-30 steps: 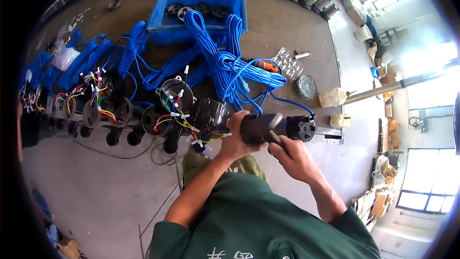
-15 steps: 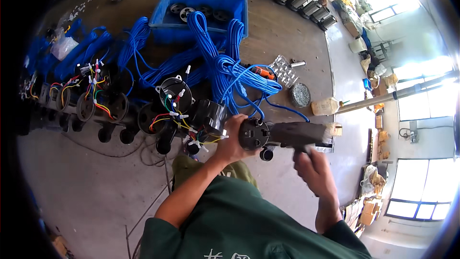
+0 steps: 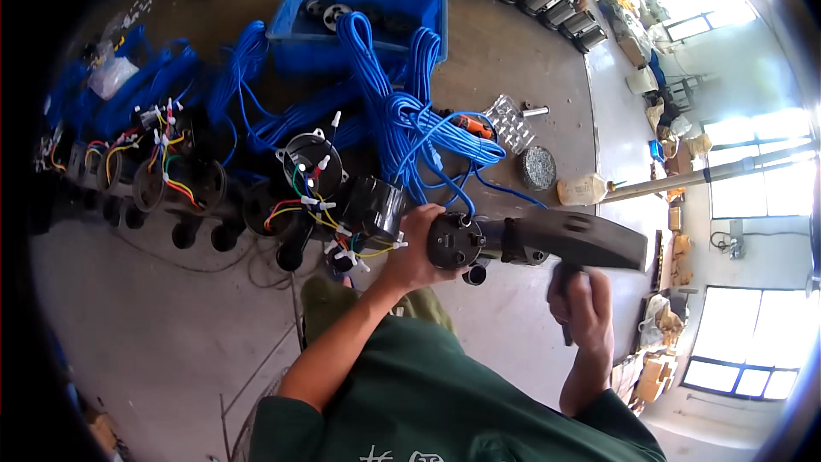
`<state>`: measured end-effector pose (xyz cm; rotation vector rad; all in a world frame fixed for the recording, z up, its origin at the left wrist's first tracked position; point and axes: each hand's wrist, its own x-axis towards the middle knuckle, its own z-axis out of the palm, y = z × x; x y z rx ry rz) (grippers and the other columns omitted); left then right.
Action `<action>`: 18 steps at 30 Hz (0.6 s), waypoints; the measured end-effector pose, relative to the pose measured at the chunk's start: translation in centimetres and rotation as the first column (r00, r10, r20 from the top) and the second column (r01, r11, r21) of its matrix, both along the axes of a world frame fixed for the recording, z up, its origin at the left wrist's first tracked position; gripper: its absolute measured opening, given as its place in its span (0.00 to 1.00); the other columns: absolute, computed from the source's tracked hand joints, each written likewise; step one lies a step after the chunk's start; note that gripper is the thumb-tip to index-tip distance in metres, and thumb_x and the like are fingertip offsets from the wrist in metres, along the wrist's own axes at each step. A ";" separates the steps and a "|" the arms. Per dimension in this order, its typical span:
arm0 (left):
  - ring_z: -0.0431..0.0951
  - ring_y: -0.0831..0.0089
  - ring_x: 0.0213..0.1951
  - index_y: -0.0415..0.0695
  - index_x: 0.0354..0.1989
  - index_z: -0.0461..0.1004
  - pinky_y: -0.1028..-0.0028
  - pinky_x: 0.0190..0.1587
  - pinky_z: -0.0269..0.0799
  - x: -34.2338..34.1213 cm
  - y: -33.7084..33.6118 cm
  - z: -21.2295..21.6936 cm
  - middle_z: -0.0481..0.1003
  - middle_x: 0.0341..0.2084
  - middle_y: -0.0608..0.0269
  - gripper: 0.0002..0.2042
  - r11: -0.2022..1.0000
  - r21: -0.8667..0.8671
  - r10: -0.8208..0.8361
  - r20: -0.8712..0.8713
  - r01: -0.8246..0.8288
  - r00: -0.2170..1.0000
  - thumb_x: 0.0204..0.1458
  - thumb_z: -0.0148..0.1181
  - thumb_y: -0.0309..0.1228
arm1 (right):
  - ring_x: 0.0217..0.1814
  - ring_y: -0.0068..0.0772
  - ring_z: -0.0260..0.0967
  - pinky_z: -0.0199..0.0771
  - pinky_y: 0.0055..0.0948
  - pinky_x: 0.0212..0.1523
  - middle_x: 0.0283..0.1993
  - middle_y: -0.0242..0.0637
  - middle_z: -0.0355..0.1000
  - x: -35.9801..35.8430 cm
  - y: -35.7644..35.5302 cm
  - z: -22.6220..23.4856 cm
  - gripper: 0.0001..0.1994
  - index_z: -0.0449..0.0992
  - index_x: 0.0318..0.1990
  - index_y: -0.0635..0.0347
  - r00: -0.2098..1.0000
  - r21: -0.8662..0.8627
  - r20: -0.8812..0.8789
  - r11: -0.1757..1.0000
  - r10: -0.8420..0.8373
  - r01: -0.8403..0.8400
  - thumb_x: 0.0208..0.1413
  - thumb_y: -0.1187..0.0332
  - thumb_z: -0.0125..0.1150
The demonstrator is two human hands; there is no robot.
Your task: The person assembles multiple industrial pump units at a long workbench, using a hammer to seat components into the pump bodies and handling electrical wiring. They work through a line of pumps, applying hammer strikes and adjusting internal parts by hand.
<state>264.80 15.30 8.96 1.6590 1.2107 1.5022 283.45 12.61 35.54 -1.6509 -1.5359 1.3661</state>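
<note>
Gripping, left hand [image 3: 417, 248] around a black round part [image 3: 453, 242], right hand [image 3: 590, 301] around a hammer [image 3: 600, 241], both hands closed.

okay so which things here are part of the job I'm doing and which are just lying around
In the job:
- black round part, held by the left hand
- hammer, gripped by the right hand
- probably the blue cable, with a strand running toward the hammer

Seemingly just lying about:
- blue bin
- orange tool
- pale plastic bottle
</note>
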 end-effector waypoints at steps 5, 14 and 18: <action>0.73 0.48 0.55 0.45 0.62 0.64 0.53 0.60 0.65 1.0 -0.3 -0.2 0.70 0.54 0.50 0.48 1.000 0.022 -0.016 0.006 0.015 1.000 0.29 0.83 0.47 | 0.21 0.40 0.65 0.67 0.41 0.28 0.19 0.47 0.67 2.2 -1.3 -9.6 0.20 0.71 0.30 0.66 0.851 0.039 0.524 0.998 0.029 -0.058 0.69 0.56 0.54; 0.70 0.48 0.58 0.41 0.62 0.62 0.53 0.61 0.61 0.4 0.2 0.2 0.68 0.56 0.49 0.50 0.994 -0.043 -0.098 -0.020 0.097 0.995 0.29 0.83 0.46 | 0.20 0.23 0.58 0.58 0.25 0.24 0.23 0.30 0.68 0.1 -3.1 -0.7 0.13 0.76 0.42 0.65 0.993 0.175 -0.120 0.985 0.019 0.002 0.70 0.68 0.45; 0.69 0.49 0.60 0.43 0.65 0.62 0.52 0.64 0.59 0.7 0.0 -0.6 0.68 0.58 0.50 0.53 0.990 -0.090 -0.114 -0.012 0.112 0.993 0.25 0.84 0.45 | 0.36 0.68 0.71 0.70 0.50 0.36 0.32 0.61 0.74 -2.7 -0.4 -8.3 0.13 0.74 0.39 0.68 0.891 -0.085 0.387 0.972 0.236 -0.221 0.65 0.63 0.61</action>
